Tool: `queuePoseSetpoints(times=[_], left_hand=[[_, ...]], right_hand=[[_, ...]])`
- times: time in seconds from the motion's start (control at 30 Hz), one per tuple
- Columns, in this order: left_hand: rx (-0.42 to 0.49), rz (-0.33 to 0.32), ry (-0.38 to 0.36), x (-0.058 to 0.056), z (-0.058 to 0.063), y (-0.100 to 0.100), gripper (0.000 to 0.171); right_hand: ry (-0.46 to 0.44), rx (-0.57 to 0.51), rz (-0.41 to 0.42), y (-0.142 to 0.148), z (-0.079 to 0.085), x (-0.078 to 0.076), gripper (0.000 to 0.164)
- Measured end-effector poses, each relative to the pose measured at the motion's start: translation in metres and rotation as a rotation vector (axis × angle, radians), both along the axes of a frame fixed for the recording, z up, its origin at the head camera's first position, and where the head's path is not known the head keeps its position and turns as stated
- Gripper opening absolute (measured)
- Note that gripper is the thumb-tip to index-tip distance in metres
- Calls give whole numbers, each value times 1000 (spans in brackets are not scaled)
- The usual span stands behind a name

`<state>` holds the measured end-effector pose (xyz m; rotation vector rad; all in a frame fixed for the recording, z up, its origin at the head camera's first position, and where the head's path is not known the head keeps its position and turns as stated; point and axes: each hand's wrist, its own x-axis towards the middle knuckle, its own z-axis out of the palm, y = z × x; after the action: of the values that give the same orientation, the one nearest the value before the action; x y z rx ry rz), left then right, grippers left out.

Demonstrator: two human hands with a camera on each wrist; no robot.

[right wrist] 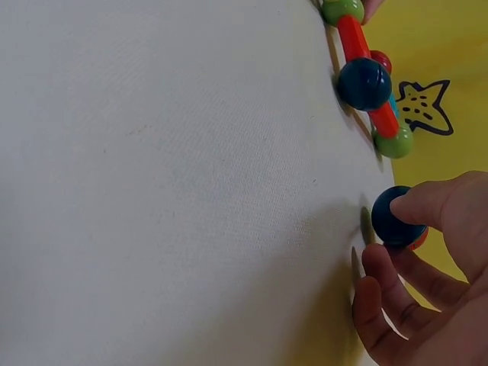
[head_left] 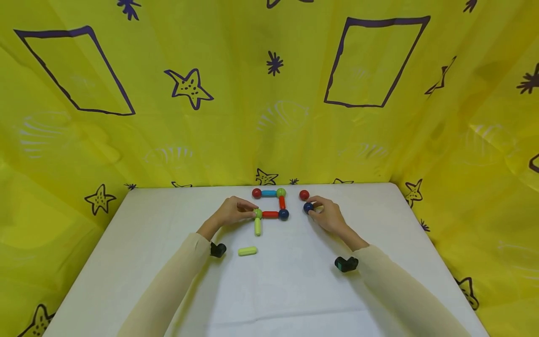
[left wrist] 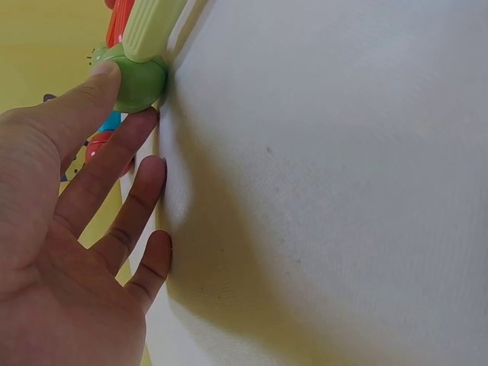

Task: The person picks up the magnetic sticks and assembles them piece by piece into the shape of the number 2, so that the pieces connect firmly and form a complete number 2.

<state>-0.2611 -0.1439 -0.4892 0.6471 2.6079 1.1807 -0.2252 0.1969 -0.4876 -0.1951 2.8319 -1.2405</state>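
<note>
On the white table (head_left: 294, 281), toward its far edge on my head feed, the left hand (head_left: 231, 210) pinches a green ball (head_left: 258, 213) between thumb and forefinger, other fingers spread loosely. Lime rod (head_left: 258, 227) joins that ball, pointing nearer; a red rod (head_left: 270, 215) runs right to a navy ball (head_left: 283, 214), then second red rod (head_left: 282, 202), second green ball (head_left: 280, 192), blue rod (head_left: 268, 193), red ball (head_left: 257, 193). Right hand (head_left: 330, 216) pinches a loose dark-blue ball (head_left: 308, 207) near a separate red ball (head_left: 304, 194); I can't tell if it's touching the table. Spare lime rod (head_left: 247, 251) lies nearer, apart.
</note>
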Motion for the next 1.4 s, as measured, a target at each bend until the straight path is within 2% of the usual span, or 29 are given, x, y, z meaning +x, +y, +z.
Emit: queuePoseSetpoints(times=[0.33,0.57,0.83,1.4], left_hand=[[-9,6,-4,-1,-3,0,24],[-13,4,-5,-1,-3,0,24],[-10,3,-8,-1,-2,-1,24],[-24,5,-6,1,1,0,24]], right_hand=[[29,-35,121,6,4,11,34],[24,-65,149,7,10,20,33],[33,-69,167,4,9,25,32],[23,-129,257,-31,10,37,30]])
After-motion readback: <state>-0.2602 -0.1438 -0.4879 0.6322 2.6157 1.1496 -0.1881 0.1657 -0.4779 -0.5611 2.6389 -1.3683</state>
